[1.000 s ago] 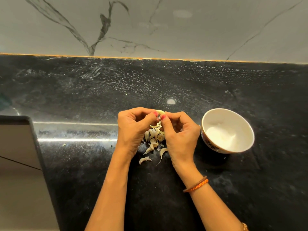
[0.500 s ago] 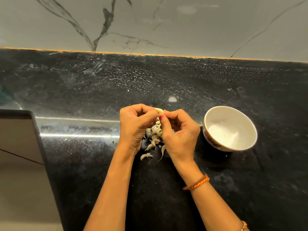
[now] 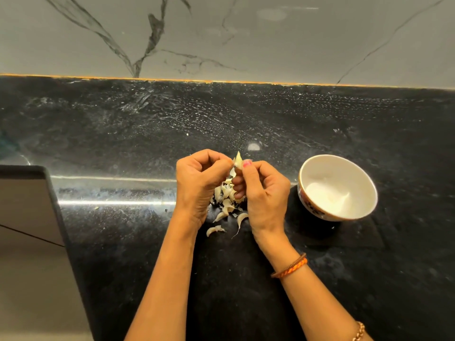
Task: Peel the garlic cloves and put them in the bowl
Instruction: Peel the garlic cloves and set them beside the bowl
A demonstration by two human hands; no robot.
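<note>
Above the little heap of garlic (image 3: 227, 195) on the black tabletop (image 3: 123, 230), you hold one garlic clove (image 3: 237, 159) between both hands; your left hand (image 3: 200, 185) has its fingers curled in with the thumb tip against the clove's left side, and your right hand (image 3: 264, 193) pinches it from the right, the pink thumbnail right beside it; the clove's pointed tip sticks up between the two thumbs. Peeling is the step in hand, by my reading; whether the skin has come loose yet is too small to tell. The heap under your hands mixes pale cloves and what look like bits of skin; I cannot sort one from the other. To your right, well apart from the heap, the white bowl (image 3: 364, 200) stands upright on the tabletop; its inside looks bare, though glare makes that uncertain, so the task seems near its start. Next you need a firm hold with one hand while the other thumbnail catches the skin and strips it; then carry the bare clove right and drop it over the rim; mind that loose skin does not go in with it.
</note>
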